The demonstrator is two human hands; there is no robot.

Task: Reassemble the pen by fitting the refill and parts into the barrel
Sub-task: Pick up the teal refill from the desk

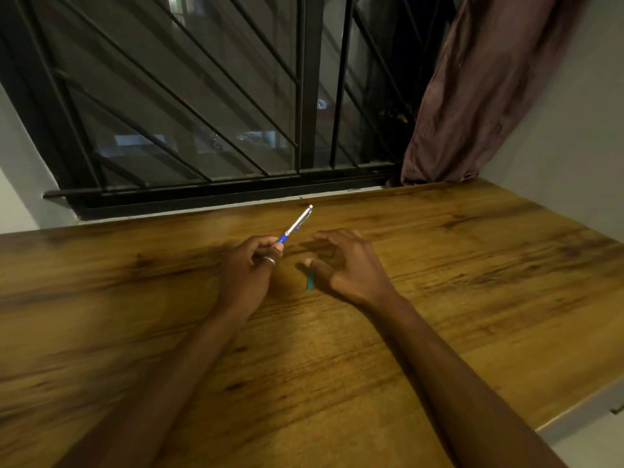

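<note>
My left hand (248,265) grips the lower end of a silver and blue pen barrel (297,224), which points up and to the right toward the window. A ring sits on one finger of that hand. My right hand (344,265) hovers just right of it, fingers spread and curled, palm down over the wooden table (337,349). A small teal pen part (309,280) lies on the table below the right thumb; whether the thumb touches it I cannot tell. Anything else under the right palm is hidden.
A barred black window frame (209,194) runs along the table's far edge. A brown curtain (472,96) hangs at the back right corner. A white wall (574,146) borders the table's right side, and the table's near right edge (574,410) drops off.
</note>
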